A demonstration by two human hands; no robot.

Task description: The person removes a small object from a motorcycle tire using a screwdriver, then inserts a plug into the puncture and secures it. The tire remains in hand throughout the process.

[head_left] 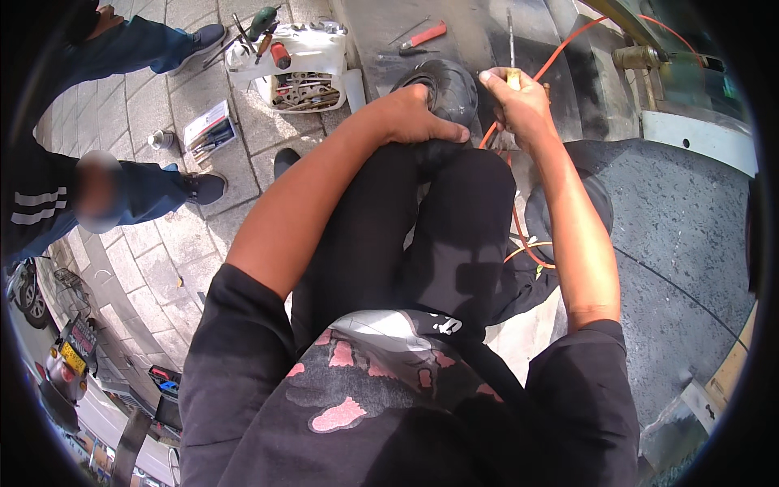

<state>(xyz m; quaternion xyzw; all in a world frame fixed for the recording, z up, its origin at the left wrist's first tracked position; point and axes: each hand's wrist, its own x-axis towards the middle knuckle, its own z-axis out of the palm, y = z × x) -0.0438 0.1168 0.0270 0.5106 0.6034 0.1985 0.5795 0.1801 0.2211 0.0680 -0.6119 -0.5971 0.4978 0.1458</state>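
A small black rubber tire is held upright at my knees. My left hand grips it, with the thumb on the near side and the other fingers reaching into its middle, where they are partly hidden. To the right of the tire, my right hand is closed round the pale yellow handle of a screwdriver. Its thin metal shaft points away from me and stands apart from the tire. Beyond the tire, a red-handled tool lies on the dark ground.
A white toolbox full of hand tools stands at the far left, near a flat case of tools and a small can. A person in jeans stands at left. An orange hose runs along my right.
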